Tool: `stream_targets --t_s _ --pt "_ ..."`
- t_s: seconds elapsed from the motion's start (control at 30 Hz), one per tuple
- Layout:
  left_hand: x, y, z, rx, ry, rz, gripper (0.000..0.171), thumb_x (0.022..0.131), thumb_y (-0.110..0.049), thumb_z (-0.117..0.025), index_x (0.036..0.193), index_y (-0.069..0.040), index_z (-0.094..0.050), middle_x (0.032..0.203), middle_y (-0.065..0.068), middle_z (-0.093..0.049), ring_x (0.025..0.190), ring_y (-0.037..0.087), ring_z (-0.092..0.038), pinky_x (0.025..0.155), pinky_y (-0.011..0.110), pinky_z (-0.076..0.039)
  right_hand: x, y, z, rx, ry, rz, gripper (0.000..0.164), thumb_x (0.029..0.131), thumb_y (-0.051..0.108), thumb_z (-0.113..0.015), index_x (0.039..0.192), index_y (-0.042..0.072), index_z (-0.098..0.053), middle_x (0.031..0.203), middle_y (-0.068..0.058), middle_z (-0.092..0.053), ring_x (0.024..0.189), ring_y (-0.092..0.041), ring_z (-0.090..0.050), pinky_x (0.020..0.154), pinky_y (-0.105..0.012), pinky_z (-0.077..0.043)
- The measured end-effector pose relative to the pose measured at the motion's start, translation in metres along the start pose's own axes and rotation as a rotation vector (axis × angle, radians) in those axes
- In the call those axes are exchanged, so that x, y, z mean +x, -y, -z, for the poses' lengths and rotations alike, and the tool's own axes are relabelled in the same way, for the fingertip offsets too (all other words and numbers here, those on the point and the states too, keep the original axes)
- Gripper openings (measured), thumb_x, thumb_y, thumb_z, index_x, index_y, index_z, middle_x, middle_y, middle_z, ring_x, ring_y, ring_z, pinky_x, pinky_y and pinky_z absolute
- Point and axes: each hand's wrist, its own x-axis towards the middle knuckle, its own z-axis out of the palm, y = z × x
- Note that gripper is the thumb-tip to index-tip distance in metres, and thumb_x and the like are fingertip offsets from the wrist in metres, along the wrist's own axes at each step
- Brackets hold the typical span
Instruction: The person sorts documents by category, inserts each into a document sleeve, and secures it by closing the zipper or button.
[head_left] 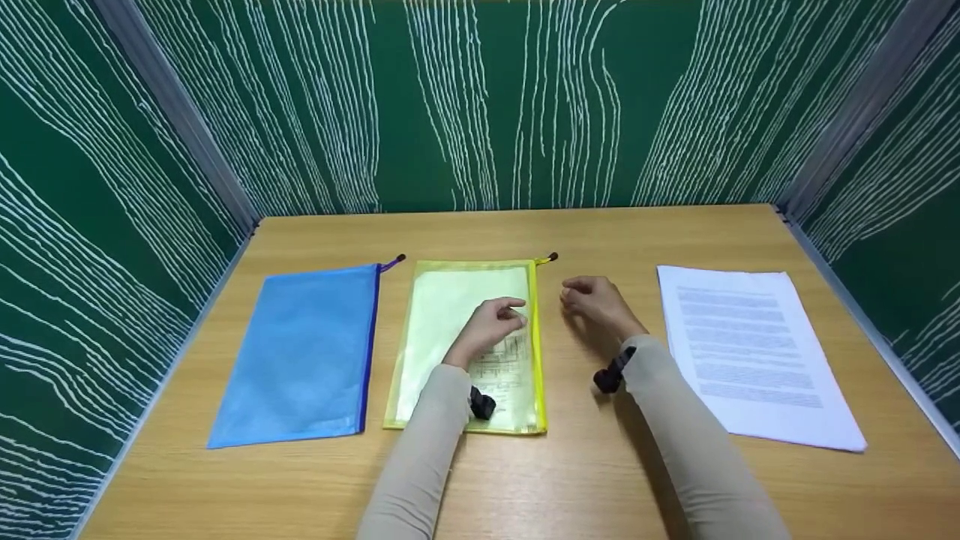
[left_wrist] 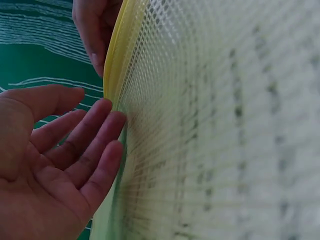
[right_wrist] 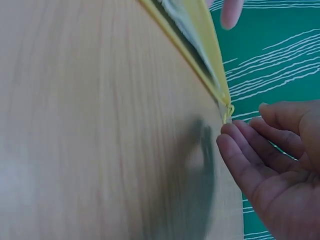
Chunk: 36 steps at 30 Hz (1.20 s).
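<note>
A yellow mesh zip pouch [head_left: 472,281] lies on the table with printed paper showing through it. My left hand [head_left: 491,326] is over its right half, fingers loosely bent and holding nothing; the left wrist view has those fingertips [left_wrist: 117,120] right at the yellow zip edge. Just right of the pouch my right hand [head_left: 600,304] hovers over the table, also holding nothing, its fingers loosely bent. In the right wrist view a gap runs along the pouch's yellow edge [right_wrist: 212,55], with whitish paper inside. The yellow zip pull [head_left: 551,258] sticks out at the top right corner.
A blue zip pouch [head_left: 307,352] with a purple zip edge lies to the left. At the right is a stack of printed white sheets [head_left: 750,352]. Green panels [head_left: 502,105] with white wavy lines stand around the wooden table [head_left: 600,480].
</note>
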Motion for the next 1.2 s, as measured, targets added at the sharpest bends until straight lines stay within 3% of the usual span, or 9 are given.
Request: stream_targets --t_s 0.13,0.3,0.37,0.43,0.57,0.7,0.97,1.1,1.2 --pt "0.005 -0.001 0.007 0.096 0.005 -0.013 0.044 0.097 -0.019 -0.056 0.138 -0.006 -0.051 0.133 0.013 -0.058 0.125 0.028 -0.053 0.103 0.039 -0.045 0.005 0.000 0.001 -0.095 -0.019 0.054 0.043 0.100 0.020 -0.048 0.138 -0.002 -0.049 0.136 -0.021 -0.053 0.121 -0.031 -0.056 0.101 -0.043 -0.047" --pt "0.009 -0.004 0.010 0.255 0.047 0.004 0.055 0.097 -0.026 -0.055 0.149 -0.013 -0.038 0.155 0.010 -0.034 0.145 0.029 -0.027 0.116 0.045 -0.027 0.014 0.002 0.002 -0.183 -0.030 0.038 0.044 0.101 0.022 -0.046 0.140 0.001 -0.047 0.141 -0.019 -0.049 0.129 -0.031 -0.047 0.108 -0.047 -0.039" --pt "0.012 -0.005 0.008 0.359 0.064 0.006 0.061 0.097 -0.029 -0.055 0.151 -0.017 -0.032 0.159 0.008 -0.025 0.149 0.029 -0.015 0.120 0.048 -0.016 0.018 0.002 0.004 -0.223 -0.028 0.039 0.045 0.102 0.022 -0.044 0.142 0.001 -0.044 0.142 -0.020 -0.048 0.129 -0.031 -0.048 0.106 -0.047 -0.041" --pt "0.015 -0.007 0.006 0.464 0.076 0.011 0.066 0.095 -0.034 -0.056 0.153 -0.020 -0.027 0.161 0.007 -0.018 0.150 0.029 -0.005 0.120 0.051 -0.004 0.023 0.000 0.007 -0.269 -0.035 0.056 0.046 0.102 0.022 -0.042 0.143 0.001 -0.042 0.136 -0.021 -0.052 0.118 -0.030 -0.055 0.099 -0.044 -0.047" --pt "0.022 -0.010 0.005 0.583 0.098 0.047 0.074 0.093 -0.044 -0.055 0.155 -0.025 -0.018 0.163 0.002 -0.007 0.150 0.026 0.006 0.118 0.053 0.008 0.031 -0.004 0.013 -0.325 -0.051 0.085 0.047 0.103 0.021 -0.040 0.145 -0.001 -0.038 0.141 -0.023 -0.048 0.124 -0.033 -0.051 0.103 -0.046 -0.044" --pt "0.027 -0.007 0.006 0.606 0.127 0.070 0.079 0.091 -0.050 -0.053 0.156 -0.027 -0.012 0.163 -0.002 -0.001 0.150 0.024 0.010 0.117 0.054 0.012 0.036 -0.003 0.016 -0.372 -0.033 0.109 0.049 0.104 0.020 -0.039 0.147 -0.001 -0.033 0.151 -0.023 -0.035 0.140 -0.038 -0.032 0.114 -0.051 -0.029" --pt "0.028 0.006 0.008 0.574 0.254 0.090 0.089 0.090 -0.062 -0.049 0.156 -0.024 -0.003 0.162 -0.001 0.009 0.148 0.022 0.018 0.115 0.053 0.018 0.042 0.002 0.020 -0.478 0.062 0.103 0.049 0.105 0.023 -0.038 0.150 0.004 -0.031 0.153 -0.020 -0.032 0.143 -0.038 -0.027 0.116 -0.053 -0.023" --pt "0.028 0.006 0.009 0.578 0.270 0.090 0.088 0.089 -0.062 -0.049 0.156 -0.024 -0.007 0.162 0.000 0.011 0.147 0.021 0.020 0.114 0.054 0.020 0.045 0.005 0.018 -0.532 0.085 0.139 0.049 0.105 0.021 -0.038 0.151 0.005 -0.029 0.154 -0.019 -0.032 0.143 -0.037 -0.028 0.116 -0.053 -0.024" --pt "0.028 0.005 0.010 0.582 0.263 0.101 0.086 0.090 -0.061 -0.049 0.156 -0.024 -0.008 0.162 -0.001 0.011 0.147 0.021 0.020 0.114 0.053 0.020 0.049 0.010 0.014 -0.570 0.102 0.141 0.052 0.105 0.022 -0.037 0.153 0.007 -0.024 0.158 -0.016 -0.024 0.146 -0.035 -0.021 0.117 -0.052 -0.019"
